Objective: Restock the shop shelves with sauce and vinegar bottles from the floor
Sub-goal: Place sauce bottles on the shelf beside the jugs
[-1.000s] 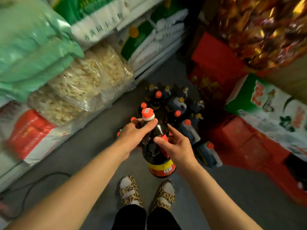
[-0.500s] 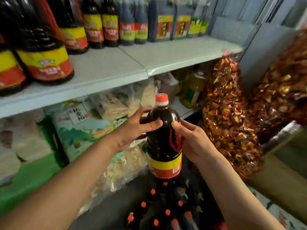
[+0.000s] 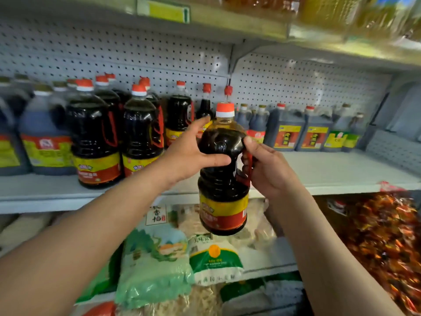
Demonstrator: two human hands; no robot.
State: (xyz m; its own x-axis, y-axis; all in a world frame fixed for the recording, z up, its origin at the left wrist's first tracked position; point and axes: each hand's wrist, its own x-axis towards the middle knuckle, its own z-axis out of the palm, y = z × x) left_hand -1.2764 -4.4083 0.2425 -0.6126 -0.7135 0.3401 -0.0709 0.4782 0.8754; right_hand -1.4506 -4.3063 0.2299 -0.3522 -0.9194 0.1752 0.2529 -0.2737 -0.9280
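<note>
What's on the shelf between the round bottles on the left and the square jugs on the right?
In the head view, bare shelf board there; the held bottle, gripped by left hand and right hand, hangs before it.

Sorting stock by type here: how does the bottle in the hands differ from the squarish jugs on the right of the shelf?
The held bottle is round and glossy with a yellow-and-red label; the squarish jugs are boxy and dull bluish with smaller labels. The bottle hangs in the air in front of the shelf, gripped by the left hand and right hand; the jugs stand at the back. Both hold dark liquid; at least two jugs also have red caps.
</note>
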